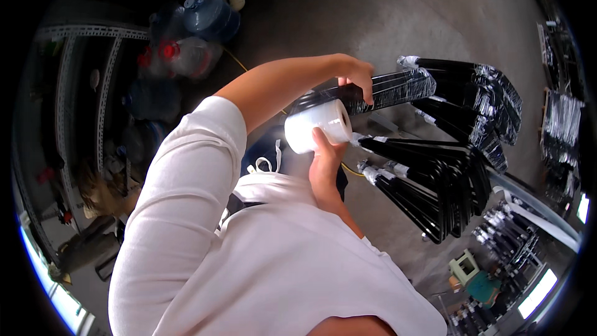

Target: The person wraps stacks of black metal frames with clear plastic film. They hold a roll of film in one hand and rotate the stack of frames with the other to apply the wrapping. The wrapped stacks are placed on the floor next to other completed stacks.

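A white roll of clear stretch film point(301, 129) is in my right hand point(324, 168), with the thumb along its side and the fingers underneath, partly hidden. Just beyond the roll lies a bundle of black bars point(395, 89) wrapped in shiny film. My left hand point(356, 79) reaches over this bundle from the far side, its fingers bent down around it. The roll sits close against the bundle's near side. Part of the bundle is hidden behind the roll and my left hand.
To the right hang several bent black tube frames point(435, 180), their ends wrapped in white, and more film-wrapped black frames point(491, 96). Large blue water bottles point(211, 17) stand on the floor at the upper left, beside a metal shelf rack point(102, 99). A green stool point(482, 287) is at the lower right.
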Demonstrator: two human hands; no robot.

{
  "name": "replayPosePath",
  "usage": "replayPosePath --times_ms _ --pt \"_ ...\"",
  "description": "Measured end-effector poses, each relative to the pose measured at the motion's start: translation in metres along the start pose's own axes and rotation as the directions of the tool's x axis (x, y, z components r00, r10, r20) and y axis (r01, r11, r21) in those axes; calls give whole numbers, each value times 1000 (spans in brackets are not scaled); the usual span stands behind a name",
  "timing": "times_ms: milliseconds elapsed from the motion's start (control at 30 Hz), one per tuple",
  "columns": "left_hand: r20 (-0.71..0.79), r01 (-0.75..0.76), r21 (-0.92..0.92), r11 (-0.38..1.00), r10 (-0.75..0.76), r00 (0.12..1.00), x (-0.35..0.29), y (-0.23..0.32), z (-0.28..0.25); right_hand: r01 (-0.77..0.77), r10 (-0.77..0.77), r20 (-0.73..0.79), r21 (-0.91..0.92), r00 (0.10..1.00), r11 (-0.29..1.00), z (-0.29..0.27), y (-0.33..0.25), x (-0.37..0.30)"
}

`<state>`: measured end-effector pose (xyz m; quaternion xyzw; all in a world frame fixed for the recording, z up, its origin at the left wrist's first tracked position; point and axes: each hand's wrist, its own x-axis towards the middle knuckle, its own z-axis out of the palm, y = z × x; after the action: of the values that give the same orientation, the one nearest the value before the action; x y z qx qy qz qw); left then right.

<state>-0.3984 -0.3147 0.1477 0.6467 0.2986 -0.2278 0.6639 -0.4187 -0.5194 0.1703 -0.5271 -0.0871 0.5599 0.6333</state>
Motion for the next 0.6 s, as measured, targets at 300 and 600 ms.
replayPosePath --times_ms 300,600 --pt "-218 -267 -14 964 258 941 -2 -21 15 -52 64 -174 70 983 996 -35 11 -20" --pt "-350 -413 -131 901 347 870 -21 -27 37 108 -135 10 -662 991 742 -163 131 146"
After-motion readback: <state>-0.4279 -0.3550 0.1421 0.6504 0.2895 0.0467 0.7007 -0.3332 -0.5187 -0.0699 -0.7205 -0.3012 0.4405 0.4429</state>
